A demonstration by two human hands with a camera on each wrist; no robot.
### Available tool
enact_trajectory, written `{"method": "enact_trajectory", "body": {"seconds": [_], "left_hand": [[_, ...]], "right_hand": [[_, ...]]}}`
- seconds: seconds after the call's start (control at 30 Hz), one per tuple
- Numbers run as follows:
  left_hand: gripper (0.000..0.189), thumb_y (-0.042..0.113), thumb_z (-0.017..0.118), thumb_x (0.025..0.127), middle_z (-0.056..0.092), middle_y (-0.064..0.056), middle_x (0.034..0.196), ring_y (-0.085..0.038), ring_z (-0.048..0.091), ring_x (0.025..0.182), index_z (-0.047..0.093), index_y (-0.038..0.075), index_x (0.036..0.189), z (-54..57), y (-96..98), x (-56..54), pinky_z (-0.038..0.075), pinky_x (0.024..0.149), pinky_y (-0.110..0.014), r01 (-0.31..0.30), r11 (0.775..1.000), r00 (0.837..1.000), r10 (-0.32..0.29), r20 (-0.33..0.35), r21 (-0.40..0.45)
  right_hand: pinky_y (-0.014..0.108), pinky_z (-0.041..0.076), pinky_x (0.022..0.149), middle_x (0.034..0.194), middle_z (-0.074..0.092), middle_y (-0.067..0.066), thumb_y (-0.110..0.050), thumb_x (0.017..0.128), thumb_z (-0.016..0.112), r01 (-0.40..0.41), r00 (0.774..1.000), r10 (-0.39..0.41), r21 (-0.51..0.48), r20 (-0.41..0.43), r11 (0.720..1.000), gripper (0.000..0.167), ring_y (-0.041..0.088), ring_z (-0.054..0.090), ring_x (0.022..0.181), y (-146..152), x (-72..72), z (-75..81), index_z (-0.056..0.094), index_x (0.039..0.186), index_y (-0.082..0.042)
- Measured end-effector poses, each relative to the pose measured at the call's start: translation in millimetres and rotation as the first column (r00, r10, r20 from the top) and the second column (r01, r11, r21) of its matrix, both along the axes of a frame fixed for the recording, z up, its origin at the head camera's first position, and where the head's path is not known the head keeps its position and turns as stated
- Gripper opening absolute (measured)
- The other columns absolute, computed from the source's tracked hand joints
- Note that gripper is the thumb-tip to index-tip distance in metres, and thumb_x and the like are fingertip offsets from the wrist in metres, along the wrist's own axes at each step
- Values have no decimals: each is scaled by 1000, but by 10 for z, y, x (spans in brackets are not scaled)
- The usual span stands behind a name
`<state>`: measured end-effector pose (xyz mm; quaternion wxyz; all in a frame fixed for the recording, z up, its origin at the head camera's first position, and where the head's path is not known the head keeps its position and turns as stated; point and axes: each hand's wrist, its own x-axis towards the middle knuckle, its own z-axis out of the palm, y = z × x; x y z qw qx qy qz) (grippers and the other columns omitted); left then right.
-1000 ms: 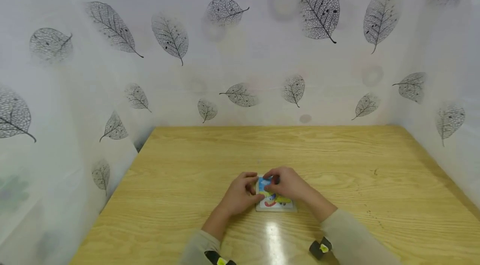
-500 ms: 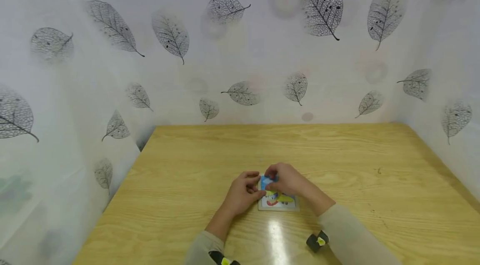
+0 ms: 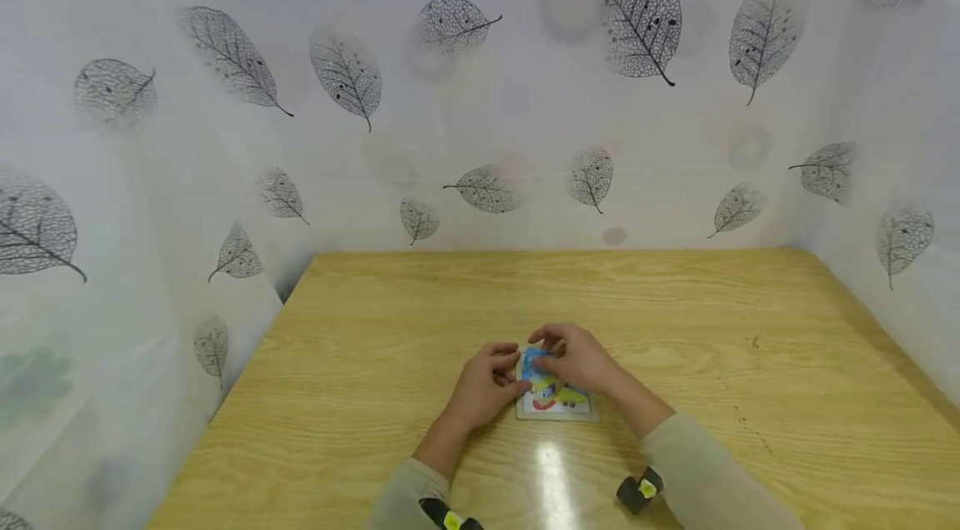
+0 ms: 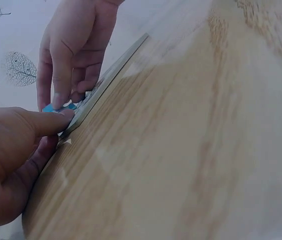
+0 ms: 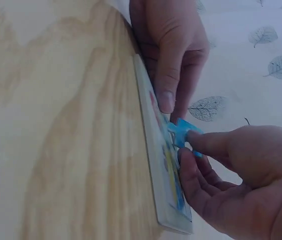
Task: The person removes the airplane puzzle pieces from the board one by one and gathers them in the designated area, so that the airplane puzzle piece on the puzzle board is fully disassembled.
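With the fingers of my right hand pinching the blue piece around eleven o'clock on the puzzle board and my left hand gripping its nine-o'clock edge, I'd best align the piece's outline before pressing lightly.

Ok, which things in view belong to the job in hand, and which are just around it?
Part of the job:
- blue piece, pinched by the right hand
- picture board, with the left hand at its edge

Just around it:
- wooden table, as support
- leaf-print backdrop
- black wrist gear, worn
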<state>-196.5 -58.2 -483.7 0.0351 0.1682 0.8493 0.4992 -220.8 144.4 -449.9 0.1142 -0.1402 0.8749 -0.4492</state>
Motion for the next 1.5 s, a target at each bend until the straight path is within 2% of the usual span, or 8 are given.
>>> {"method": "enact_trajectory", "body": {"seconds": [0.1, 0.27, 0.5, 0.8, 0.97, 1.17, 1.33, 1.5], "left_hand": [[46, 13, 79, 86, 57, -16, 137, -7, 59, 83, 65, -9, 123, 6, 8, 6, 51, 72, -16, -8, 1000, 1000, 8, 9, 4], [49, 13, 80, 85, 57, -14, 138, -6, 60, 84, 64, -8, 126, 7, 46, 15, 51, 72, -16, -13, 1000, 1000, 12, 28, 7], [49, 12, 81, 84, 58, -14, 137, -6, 58, 83, 64, -7, 126, 35, 35, 35, 51, 72, -16, -31, 999, 999, 31, 28, 7], [50, 13, 80, 85, 57, -13, 138, -9, 59, 85, 64, -7, 127, 37, 37, 39, 50, 72, -17, -30, 1000, 999, 30, 37, -5], [49, 13, 80, 85, 57, -13, 137, -9, 59, 85, 64, -7, 127, 27, 35, 39, 50, 72, -17, -35, 999, 999, 35, 33, -2], [48, 13, 79, 86, 57, -13, 137, -8, 58, 84, 64, -7, 127, 27, 35, 42, 51, 73, -17, -32, 999, 999, 32, 38, 10], [48, 13, 79, 86, 57, -13, 137, -7, 58, 84, 64, -7, 127, 21, 24, 41, 51, 73, -17, -31, 999, 999, 31, 36, 15], [48, 13, 79, 86, 57, -13, 138, -8, 59, 85, 64, -7, 127, 21, 21, 39, 51, 73, -17, -28, 1000, 999, 27, 36, 11]], "right_hand": [[30, 54, 61, 92, 64, 6, -14, 95, 67, 23, 1000, -23, -23, 20, 999, 21, 16, 62, 77, 60, 32, 26, 71, 113, -6], [28, 57, 66, 93, 67, 9, -11, 95, 66, 111, 988, -102, -75, 113, 991, 16, 15, 64, 76, 233, 65, 71, 70, 105, 1], [27, 59, 72, 100, 66, 17, -6, 93, 68, 177, 978, -159, -137, 138, 975, 25, 16, 66, 84, 531, 84, 43, 65, 113, 9], [25, 57, 71, 101, 70, 16, -7, 91, 71, 292, 950, -283, -54, 132, 955, 27, 12, 65, 82, 798, 100, 7, 67, 111, 10], [27, 54, 69, 97, 71, 13, -12, 89, 73, 327, 940, -332, 61, 85, 943, 26, 16, 63, 79, 790, 116, 78, 69, 107, 6], [29, 49, 69, 90, 70, 10, -15, 86, 74, 320, 944, -330, 188, 24, 928, 26, 18, 61, 79, 752, 111, 146, 69, 103, 4], [30, 51, 70, 88, 69, 10, -11, 86, 72, 307, 951, -309, 176, -16, 935, 22, 18, 62, 78, 666, 107, 135, 69, 103, 4], [30, 50, 73, 89, 70, 6, -14, 88, 73, 229, 974, -225, 171, -40, 958, 18, 18, 61, 83, 488, 127, 117, 72, 101, -1]]}}
